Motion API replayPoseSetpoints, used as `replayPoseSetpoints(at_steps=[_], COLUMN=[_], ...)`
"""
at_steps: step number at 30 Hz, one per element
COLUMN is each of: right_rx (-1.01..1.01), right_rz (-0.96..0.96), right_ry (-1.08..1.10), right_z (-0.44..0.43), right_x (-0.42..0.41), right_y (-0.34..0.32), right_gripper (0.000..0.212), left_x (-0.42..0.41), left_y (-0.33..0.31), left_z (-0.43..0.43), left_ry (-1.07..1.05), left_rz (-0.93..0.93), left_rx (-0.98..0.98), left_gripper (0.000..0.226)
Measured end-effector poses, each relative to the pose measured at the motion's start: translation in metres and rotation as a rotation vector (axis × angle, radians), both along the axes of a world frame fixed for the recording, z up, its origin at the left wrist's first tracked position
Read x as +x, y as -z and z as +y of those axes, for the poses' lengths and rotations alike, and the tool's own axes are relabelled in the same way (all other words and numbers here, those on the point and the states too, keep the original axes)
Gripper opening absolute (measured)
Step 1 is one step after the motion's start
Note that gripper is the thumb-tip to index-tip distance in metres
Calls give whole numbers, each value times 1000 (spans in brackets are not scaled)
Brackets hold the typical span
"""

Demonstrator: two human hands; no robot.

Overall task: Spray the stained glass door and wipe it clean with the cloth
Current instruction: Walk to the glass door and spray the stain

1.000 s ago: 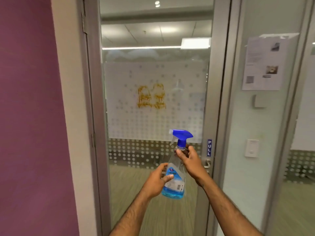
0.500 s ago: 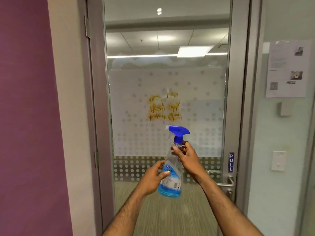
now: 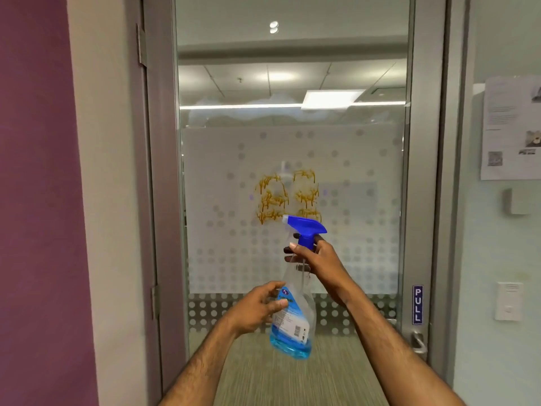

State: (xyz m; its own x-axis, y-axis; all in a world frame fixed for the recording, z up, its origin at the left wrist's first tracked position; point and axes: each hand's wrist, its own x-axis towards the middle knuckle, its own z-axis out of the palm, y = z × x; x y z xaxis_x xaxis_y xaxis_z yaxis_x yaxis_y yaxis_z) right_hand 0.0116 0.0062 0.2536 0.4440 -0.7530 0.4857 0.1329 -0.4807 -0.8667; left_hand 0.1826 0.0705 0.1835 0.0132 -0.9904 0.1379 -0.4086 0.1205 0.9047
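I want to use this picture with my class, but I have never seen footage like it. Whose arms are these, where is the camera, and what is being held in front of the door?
There is no machine here: a person wears one camera on the head, so you look down their own arms. The right hand grips the neck of a spray bottle, just under its blue trigger top. The left hand is at the bottle's lower body, fingers loosely spread on it. Blue liquid sits at the bottom. Ahead is a glass door in a metal frame, with an orange-yellow stain on its frosted, dotted band. A "PULL" sign sits above the handle. No cloth is visible.
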Motion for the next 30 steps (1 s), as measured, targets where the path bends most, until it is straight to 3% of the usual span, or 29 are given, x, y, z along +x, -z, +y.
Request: replayPoseSetpoints(at_steps=[5,8,11,15,19,22,24,27,30], right_rx=[125,155,182,97,45,-11,-64,-142,-173], right_rz=[-121,-122,-110,-103,-170,-196,-206,-181,-157], right_ry=[-176,-297,-356,-224,-53,76,153,265,344], right_z=[-26,-42,-52,-53,-49,-48,-48,-52,-57], right_x=[4,5,9,23,41,52,57,67,75], right_y=[-21,-29,-33,-39,-54,-65,-72,-81,-85], right_gripper=[34,47,44,28,18,16,15,15,18], left_x=[10,16,22,35,54,79,103,145,181], left_y=[-22,-33,-34,-34,-51,-81,-103,-134,-156], left_z=[-23,-34,-45,-60,-78,-84,-92,-115,-140], left_ry=[107,161,224,260,237,96,-109,-486,-682], left_rz=[7,-9,2,56,-12,-56,-129,-394,-619], left_rx=[56,96,135,151,90,-71,-267,-565,-688], left_gripper=[40,34,37,47,43,40,42,46,56])
